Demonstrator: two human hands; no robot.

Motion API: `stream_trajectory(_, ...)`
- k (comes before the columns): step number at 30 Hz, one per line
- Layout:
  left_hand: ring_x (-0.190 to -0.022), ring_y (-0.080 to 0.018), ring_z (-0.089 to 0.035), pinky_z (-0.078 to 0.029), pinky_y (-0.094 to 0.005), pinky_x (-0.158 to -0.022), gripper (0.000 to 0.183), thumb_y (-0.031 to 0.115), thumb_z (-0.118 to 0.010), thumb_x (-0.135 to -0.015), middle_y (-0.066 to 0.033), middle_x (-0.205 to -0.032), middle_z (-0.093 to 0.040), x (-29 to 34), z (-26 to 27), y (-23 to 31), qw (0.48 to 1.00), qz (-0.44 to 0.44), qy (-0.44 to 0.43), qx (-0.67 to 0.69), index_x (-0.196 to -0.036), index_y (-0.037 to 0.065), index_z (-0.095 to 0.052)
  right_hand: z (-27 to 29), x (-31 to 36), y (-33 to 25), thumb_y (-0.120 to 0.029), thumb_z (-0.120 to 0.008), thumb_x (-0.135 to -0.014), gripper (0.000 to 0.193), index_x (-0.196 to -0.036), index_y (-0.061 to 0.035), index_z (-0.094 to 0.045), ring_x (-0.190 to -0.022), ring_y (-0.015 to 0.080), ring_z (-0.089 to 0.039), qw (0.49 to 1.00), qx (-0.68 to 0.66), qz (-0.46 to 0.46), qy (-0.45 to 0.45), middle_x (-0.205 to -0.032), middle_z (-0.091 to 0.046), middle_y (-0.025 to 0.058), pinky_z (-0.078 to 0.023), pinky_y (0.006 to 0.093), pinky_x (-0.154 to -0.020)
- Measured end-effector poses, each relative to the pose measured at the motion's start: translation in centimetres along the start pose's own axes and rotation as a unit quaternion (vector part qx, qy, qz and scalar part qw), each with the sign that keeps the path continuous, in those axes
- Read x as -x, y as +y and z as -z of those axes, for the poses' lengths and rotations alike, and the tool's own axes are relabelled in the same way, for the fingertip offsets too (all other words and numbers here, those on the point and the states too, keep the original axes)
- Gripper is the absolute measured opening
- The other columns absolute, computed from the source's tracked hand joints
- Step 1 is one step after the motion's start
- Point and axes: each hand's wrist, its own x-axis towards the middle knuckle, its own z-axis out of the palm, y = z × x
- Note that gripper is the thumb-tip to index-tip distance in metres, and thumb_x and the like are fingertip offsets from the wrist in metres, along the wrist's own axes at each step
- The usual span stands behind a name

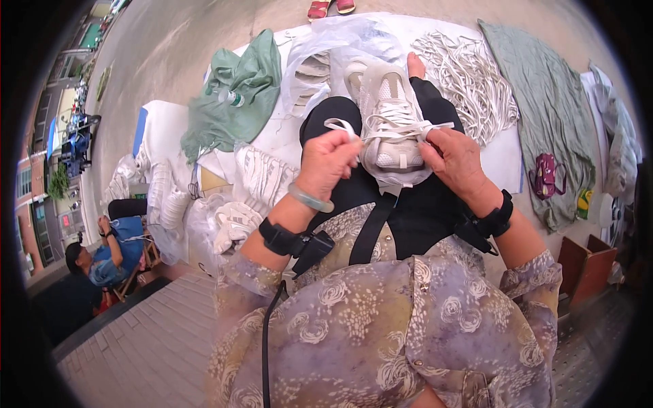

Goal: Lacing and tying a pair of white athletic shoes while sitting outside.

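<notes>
Down at the lap, both hands are busy on one shoe. The left hand (328,163) is bunched up, fingertips pinched on a loop of white lace (342,126), a pale green bangle (309,199) and a black wrist strap (277,238) riding just behind it. The right hand (454,160) is curled in too, thumb and fingers nipping the other end of the lace at the shoe's near right side (its own black strap (498,216) sits on the wrist). Between them the beige sneaker (389,115) rests on the person's black-trousered thigh, heel toward the body, toe pointing away, laces criss-crossed up its tongue.

Just left of the knee, a jumble of more pale sneakers (235,221), some in clear bags, spills over the near left edge of the white sheet (500,160) that carries everything. Past the shoe's toe, a crumpled clear plastic bag (323,51) with another sneaker inside. Left of that, a green cloth bag (238,95) slumped on the sheet. Over to the right, a heap of loose white laces (469,78), then a grey-green cloth (551,115) along the right edge with a small maroon pouch (545,175) on it.

Far edge: a pair of red sandals (330,8) on the ground. Off to the left, another person (102,255) sits low in blue.
</notes>
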Motion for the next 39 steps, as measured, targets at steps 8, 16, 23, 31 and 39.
stream_trajectory(8, -0.051, -0.0037, -0.048, -0.039, -0.0166, -0.046, 0.006, 0.009, -0.056, -0.084, 0.0013, -0.066, -0.056, -1.2, -1.1, -0.9, 0.998, 0.027, 0.011, 0.051, -0.09, 0.006, -0.058, 0.6, -1.2, -1.4, -0.021, -0.051, -0.081, 0.018, -0.076, -0.0048, -0.054, -0.065, 0.0308, -0.06, 0.986, 0.129, -0.029, -0.106, -0.068, -0.06, 0.0134, -0.046, 0.0414, -0.058)
stream_trajectory(16, -0.054, -0.0027, -0.047, -0.04, -0.018, -0.05, 0.009, 0.008, -0.054, -0.085, 0.0023, -0.065, -0.055, -3.1, -1.4, -3.4, 0.992, -0.12, 0.045, 0.015, -0.092, 0.005, -0.058, -0.2, -1.3, -2.1, -0.02, -0.049, -0.083, 0.017, -0.08, -0.0036, -0.051, -0.061, 0.0322, -0.06, 0.974, 0.186, -0.02, -0.129, -0.065, -0.06, 0.0147, -0.046, 0.0434, -0.055)
stream_trajectory(23, -0.057, -0.0096, -0.054, -0.044, -0.025, -0.056, 0.01, 0.007, -0.055, -0.08, -0.005, -0.063, -0.058, -3.7, -1.4, -4.0, 0.981, -0.169, 0.086, -0.033, -0.088, 0.003, -0.058, -0.5, -1.1, -1.8, -0.021, -0.046, -0.085, 0.02, -0.078, -0.0029, -0.05, -0.06, 0.036, -0.058, 0.974, 0.165, -0.062, -0.139, -0.063, -0.059, 0.0174, -0.044, 0.0455, -0.056)
stream_trajectory(31, -0.056, -0.0017, -0.039, -0.035, -0.0198, -0.051, 0.01, 0.004, -0.052, -0.083, 0.0061, -0.062, -0.047, -2.4, -1.1, -4.0, 0.975, -0.192, 0.065, -0.089, -0.091, 0.004, -0.056, -0.5, -1.0, -1.2, -0.02, -0.046, -0.086, 0.019, -0.079, -0.0034, -0.05, -0.06, 0.0378, -0.057, 0.979, 0.15, -0.061, -0.125, -0.062, -0.057, 0.019, -0.043, 0.0463, -0.056)
stream_trajectory(39, -0.058, -0.0013, -0.04, -0.035, -0.0195, -0.051, 0.009, 0.001, -0.051, -0.082, 0.0059, -0.065, -0.047, -3.0, -1.1, -4.6, 0.973, -0.216, 0.054, -0.064, -0.091, 0.003, -0.055, -0.5, -0.9, -1.0, -0.019, -0.046, -0.086, 0.017, -0.081, -0.0033, -0.051, -0.061, 0.0381, -0.056, 0.982, 0.133, -0.049, -0.125, -0.062, -0.056, 0.0184, -0.043, 0.046, -0.056)
